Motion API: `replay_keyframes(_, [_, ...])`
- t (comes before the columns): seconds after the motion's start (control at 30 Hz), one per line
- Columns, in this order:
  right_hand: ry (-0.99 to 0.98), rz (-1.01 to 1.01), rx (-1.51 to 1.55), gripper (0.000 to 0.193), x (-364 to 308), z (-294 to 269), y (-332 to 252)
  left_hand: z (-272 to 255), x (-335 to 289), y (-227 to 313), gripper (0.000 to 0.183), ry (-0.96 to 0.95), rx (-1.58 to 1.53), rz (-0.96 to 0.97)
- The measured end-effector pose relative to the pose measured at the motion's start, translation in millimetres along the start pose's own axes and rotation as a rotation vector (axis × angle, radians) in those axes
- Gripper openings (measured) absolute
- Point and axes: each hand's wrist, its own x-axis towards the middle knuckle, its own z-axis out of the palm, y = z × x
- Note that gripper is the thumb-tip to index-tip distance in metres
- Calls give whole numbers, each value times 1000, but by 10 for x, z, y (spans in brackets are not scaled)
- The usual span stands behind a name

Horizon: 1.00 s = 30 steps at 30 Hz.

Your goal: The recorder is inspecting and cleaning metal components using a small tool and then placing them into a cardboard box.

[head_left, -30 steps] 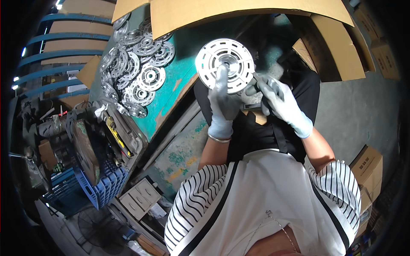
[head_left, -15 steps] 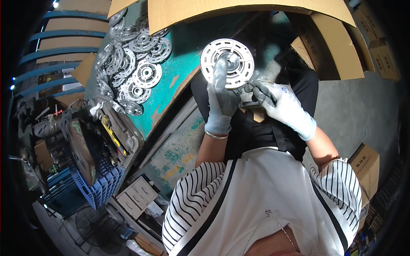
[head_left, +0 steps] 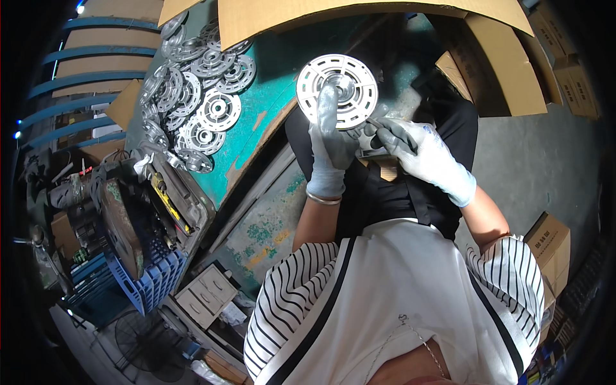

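Note:
A round silver metal disc with slots around its rim and a recessed hub faces up over my lap. My left hand, in a white glove with grey-coated fingers, grips it from below, thumb lying across the face up to the hub. At the disc's lower right edge is my right hand, gloved the same way, its fingers curled together. Whether a small tool is pinched in them I cannot make out. Several similar discs lie heaped on the green worktable to the left.
Cardboard flaps overhang the far side, and an open carton stands at far right. Left of me are a worn machine and a blue plastic crate. Another carton sits on the floor by my right elbow.
The disc and both hands have shifted slightly up and left in the picture. The right fingertips stay at the disc's lower right edge; the left grip is unchanged.

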Motion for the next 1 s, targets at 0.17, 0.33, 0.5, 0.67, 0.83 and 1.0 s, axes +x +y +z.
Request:
replay_keyframes(0.17, [46,-103,-259,33,-32,-15,54,-71,-35,-1,45,-6,-257,-97])
replay_keyframes(0.33, [77,-190,-518,27,-127,-139,86,-133,65,-34,53,-25,-301,73])
replay_keyframes(0.5, [-7,-31,-250,34,-6,-181,-167,-108,20,-16,44,-5,-235,108])
replay_keyframes(0.67, [7,-83,-140,37,20,-130,-135,-165,-212,-260,40,4,-62,99])
replay_keyframes(0.83, [71,-49,-14,26,27,-167,-120,-101,-405,-531,41,-115,103,-196])
replay_keyframes(1.0, [71,-67,-6,24,83,-208,-151,-868,-380,-1633,54,235,231,-638])
